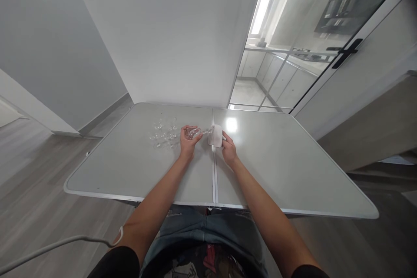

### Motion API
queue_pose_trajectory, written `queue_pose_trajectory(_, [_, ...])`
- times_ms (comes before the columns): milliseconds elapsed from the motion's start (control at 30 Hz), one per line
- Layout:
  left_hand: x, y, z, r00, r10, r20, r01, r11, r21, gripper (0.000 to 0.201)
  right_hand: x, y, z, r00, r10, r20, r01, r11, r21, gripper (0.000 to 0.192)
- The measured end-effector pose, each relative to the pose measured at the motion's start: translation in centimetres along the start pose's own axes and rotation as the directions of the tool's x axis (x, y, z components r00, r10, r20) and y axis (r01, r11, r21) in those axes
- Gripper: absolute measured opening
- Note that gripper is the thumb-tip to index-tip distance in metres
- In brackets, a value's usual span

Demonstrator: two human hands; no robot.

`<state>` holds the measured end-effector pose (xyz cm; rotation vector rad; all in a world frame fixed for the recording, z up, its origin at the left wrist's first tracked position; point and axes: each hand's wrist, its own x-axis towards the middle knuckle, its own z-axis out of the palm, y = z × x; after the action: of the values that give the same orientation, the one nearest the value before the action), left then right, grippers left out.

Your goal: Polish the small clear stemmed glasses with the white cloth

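Left hand (188, 140) is closing around the bowl of a stemmed glass (194, 133), holding it sideways just above the table (280, 169). Right hand (228, 147) is gripping a white cloth (215, 135) wrapped over the glass's foot end, wiping it. Judging progress: one glass in hand, a cluster of glasses (163, 134) sitting just left, wiped or not unclear. No readable labels or writing anywhere.

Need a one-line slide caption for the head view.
Left hand holds a clear glass sideways; right hand holds a white cloth at its foot.
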<state>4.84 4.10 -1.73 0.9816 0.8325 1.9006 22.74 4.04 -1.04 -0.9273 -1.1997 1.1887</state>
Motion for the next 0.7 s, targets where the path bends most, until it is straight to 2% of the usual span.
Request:
queue_pose_trajectory(133, [-0.19, 0.03, 0.08, 0.998, -0.028, 0.049, 0.029, 0.999, -0.022, 0.064, 0.19, 0.44, -0.13, 0.997, 0.047, -0.063, -0.046, 0.999, 0.015, 0.055])
queue_pose_trajectory(200, [-0.18, 0.05, 0.10, 0.998, -0.027, 0.058, 0.029, 0.999, -0.033, 0.063, 0.26, 0.36, -0.09, 0.998, 0.049, -0.041, -0.048, 0.999, 0.007, 0.055])
queue_pose_trajectory(333, [0.07, -0.10, 0.03, 1.000, 0.002, 0.007, -0.002, 1.000, -0.026, 0.063, 0.21, -0.16, 0.12, 0.999, 0.005, 0.041, -0.005, 1.000, 0.003, 0.055])
queue_pose_trajectory(467, [0.20, -0.38, -0.13, 1.000, -0.002, -0.027, 0.002, 1.000, -0.014, 0.063, 0.08, -0.24, 0.15, 1.000, 0.016, 0.011, -0.015, 1.000, -0.016, 0.057])
queue_pose_trajectory(567, [0.06, -0.45, -0.18, 0.999, -0.037, 0.009, 0.037, 0.999, -0.014, 0.062, 0.10, 0.01, -0.02, 0.999, 0.014, -0.037, -0.016, 0.999, -0.052, 0.058])
queue_pose_trajectory(700, [-0.07, -0.30, -0.13, 0.997, -0.049, 0.059, 0.052, 0.997, -0.055, 0.062, 0.23, 0.13, -0.15, 1.000, 0.024, -0.014, -0.025, 0.997, -0.069, 0.060])
